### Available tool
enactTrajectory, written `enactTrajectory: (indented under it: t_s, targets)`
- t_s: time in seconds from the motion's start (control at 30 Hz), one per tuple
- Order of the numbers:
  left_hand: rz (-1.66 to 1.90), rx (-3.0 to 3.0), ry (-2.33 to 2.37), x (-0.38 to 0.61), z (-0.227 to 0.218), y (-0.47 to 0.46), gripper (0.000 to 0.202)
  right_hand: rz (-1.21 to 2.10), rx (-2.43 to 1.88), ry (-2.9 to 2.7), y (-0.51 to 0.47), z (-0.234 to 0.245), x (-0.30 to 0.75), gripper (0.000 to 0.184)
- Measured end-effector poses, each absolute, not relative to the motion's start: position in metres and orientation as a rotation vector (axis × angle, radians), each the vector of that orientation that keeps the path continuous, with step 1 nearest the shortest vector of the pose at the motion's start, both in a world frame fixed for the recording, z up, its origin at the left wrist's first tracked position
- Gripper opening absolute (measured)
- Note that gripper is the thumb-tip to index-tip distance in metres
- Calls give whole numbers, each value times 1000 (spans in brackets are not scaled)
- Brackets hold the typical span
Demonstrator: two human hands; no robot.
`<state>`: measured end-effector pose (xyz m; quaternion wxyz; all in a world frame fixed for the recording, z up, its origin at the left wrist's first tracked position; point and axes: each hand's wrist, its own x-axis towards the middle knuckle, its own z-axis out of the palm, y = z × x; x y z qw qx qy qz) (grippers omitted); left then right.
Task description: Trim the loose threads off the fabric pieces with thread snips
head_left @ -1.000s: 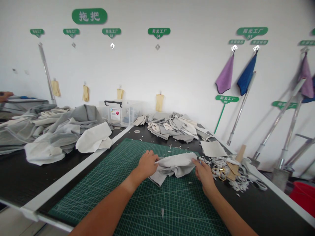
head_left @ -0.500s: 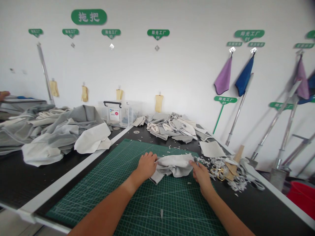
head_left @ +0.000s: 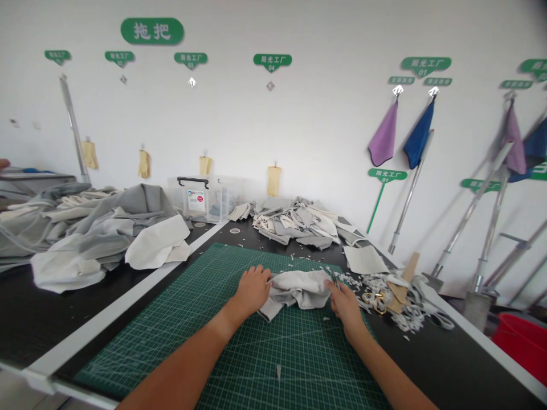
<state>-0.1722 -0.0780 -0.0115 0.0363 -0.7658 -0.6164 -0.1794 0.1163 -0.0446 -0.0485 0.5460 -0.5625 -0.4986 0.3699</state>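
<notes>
A crumpled piece of light grey cloth [head_left: 297,286] lies on the green cutting mat [head_left: 205,336]. My left hand [head_left: 252,289] grips its left edge with the fingers curled. At the cloth's right edge my right hand [head_left: 344,302] is closed too, and a small dark tool shows at its fingertips, too small to name. Gold-handled scissors [head_left: 376,300] lie just right of my right hand among cloth scraps.
Heaps of grey and cream cloth [head_left: 94,228] cover the left table, and another pile [head_left: 294,219] sits behind the mat. A clear plastic box [head_left: 200,196] stands at the back. Cut scraps [head_left: 405,313] litter the right side. Mop poles [head_left: 470,210] lean on the wall; a red bucket [head_left: 519,344] stands at right.
Both hands have drawn slightly closer together, bunching the grey cloth a little more. The view has shifted a bit to the right and down.
</notes>
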Motion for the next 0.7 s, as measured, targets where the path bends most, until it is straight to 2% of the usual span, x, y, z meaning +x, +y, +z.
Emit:
enactTrajectory:
  t_s: [0.7]
  targets:
    - [-546, -2359, -1910, -172, -8, -80, 23, 889, -1356, -1166, -42, -48, 115, 44]
